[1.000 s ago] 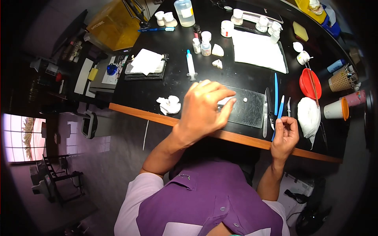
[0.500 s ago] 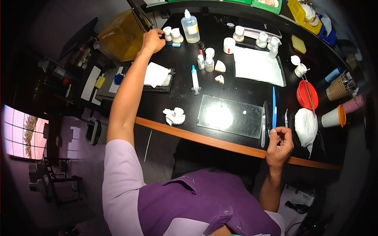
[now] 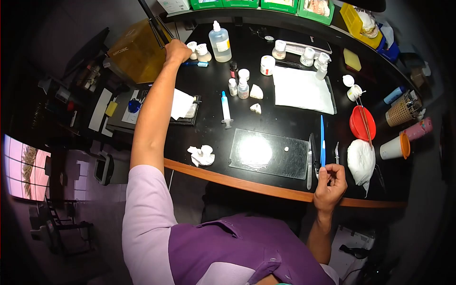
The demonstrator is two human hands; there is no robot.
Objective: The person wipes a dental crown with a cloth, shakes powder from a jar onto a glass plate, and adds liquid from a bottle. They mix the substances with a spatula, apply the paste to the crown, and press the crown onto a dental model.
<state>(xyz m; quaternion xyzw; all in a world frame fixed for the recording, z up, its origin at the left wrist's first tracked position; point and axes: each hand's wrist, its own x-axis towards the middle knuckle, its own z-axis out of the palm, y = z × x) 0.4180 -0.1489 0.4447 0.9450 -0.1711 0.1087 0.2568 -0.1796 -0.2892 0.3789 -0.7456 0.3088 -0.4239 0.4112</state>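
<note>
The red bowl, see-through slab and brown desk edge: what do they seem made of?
Red bowl: probably plastic or rubber, smooth, from its even colour. See-through slab: glass or clear plastic, glossy, showing bright glare. Brown desk edge: wood or wood-look trim, satin, judging by its warm colour.

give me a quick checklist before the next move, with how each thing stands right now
1. Blue tool in hand: ok, the right hand has its fingertips at the near end.
2. Left hand near the glass plate: not ok, it is far off, beside the white jars.
3. Left hand's grip: cannot tell, its fingertips are unclear.
4. Small white piece on the plate: ok.
5. Syringe off the plate: ok.
6. Tall bottle upright: ok.
</note>
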